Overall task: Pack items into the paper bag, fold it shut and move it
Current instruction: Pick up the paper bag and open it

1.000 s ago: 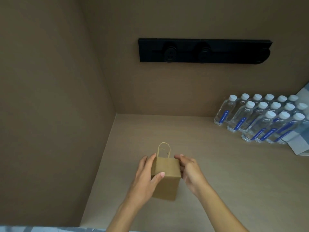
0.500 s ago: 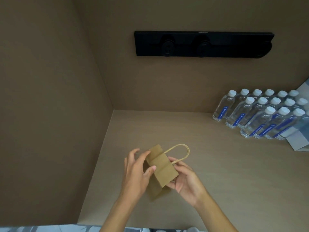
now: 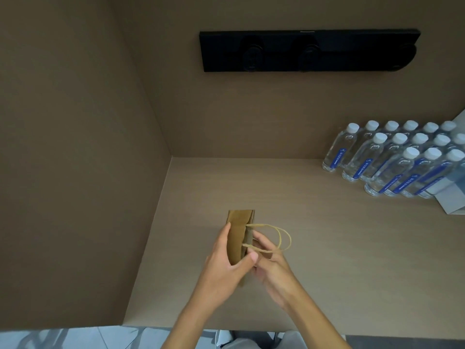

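Nearest the camera, two bare forearms reach in over the near edge of the tan shelf [image 3: 327, 248]. The left hand [image 3: 224, 268] wraps the paper bag [image 3: 237, 238] from the left, thumb pressed across its near face and fingers curled behind it. The right hand [image 3: 269, 265] meets it from the right, fingertips pinched at the bag's mouth edge where the twisted handles [image 3: 281, 238] loop out to the right. The bag is held just above the shelf, left of centre, turned on its side and pressed flat.

It looks light and thin, likely to crease and crumple under a hard squeeze. The side panels by the mouth seem the best hold for opening it; the cord handles are weaker at their glued ends.

The hands cover the bag's lower part, so its base and any contents cannot be seen. Whether the mouth is parted at all is unclear.

Farther back on the right stand rows of water bottles [image 3: 392, 157], cut off by the frame edge, with a pale box [image 3: 450, 197] partly hidden beside them. On the far wall a black bar [image 3: 309, 50] is too dark to make out.
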Tool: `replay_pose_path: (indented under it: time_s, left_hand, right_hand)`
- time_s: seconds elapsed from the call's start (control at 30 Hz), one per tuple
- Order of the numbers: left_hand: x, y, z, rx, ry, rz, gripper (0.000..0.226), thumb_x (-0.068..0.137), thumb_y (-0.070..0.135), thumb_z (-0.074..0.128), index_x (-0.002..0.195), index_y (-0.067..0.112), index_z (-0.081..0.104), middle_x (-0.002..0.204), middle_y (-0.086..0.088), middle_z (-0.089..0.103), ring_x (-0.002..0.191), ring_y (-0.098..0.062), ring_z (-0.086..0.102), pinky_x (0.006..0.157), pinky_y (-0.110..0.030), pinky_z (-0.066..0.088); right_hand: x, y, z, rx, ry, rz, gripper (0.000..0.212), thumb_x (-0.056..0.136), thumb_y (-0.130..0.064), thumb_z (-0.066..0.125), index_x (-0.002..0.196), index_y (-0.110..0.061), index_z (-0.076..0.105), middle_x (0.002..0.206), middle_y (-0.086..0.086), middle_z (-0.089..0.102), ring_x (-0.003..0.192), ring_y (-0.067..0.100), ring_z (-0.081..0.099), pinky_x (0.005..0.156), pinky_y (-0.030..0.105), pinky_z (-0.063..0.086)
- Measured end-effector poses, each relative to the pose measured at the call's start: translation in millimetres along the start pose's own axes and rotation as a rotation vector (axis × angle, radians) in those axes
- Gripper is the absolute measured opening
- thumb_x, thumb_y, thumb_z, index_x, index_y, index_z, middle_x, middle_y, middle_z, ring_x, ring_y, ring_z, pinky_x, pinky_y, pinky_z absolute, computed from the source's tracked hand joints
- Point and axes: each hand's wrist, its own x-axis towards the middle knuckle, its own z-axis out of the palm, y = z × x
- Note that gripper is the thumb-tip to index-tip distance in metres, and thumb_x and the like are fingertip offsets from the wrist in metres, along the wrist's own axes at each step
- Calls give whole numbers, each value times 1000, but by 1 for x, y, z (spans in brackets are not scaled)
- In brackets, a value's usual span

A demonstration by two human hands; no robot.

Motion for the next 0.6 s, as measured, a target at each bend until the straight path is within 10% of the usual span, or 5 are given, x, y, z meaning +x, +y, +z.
replay_pose_path:
  time_s: [0.3, 0.6]
  left_hand:
    - [1, 8, -15, -472, 10, -181, 23, 79, 40, 56, 95, 48, 72, 97, 16, 76, 95, -5, 70, 86, -36, 54]
    - [26, 16, -39, 142, 237, -129, 34, 76, 29, 65, 57, 7, 48, 53, -3, 52, 53, -25, 48, 53, -33, 38]
  right_hand:
    - [7, 3, 10, -239, 139, -76, 15, 91, -14, 59, 102, -10, 69, 92, 17, 73, 74, 25, 70, 53, 32, 53]
    - [2, -12, 21, -642, 212, -30, 35, 88, -7, 59, 56, -22, 55, 49, 1, 51, 39, 14, 45, 38, 19, 33]
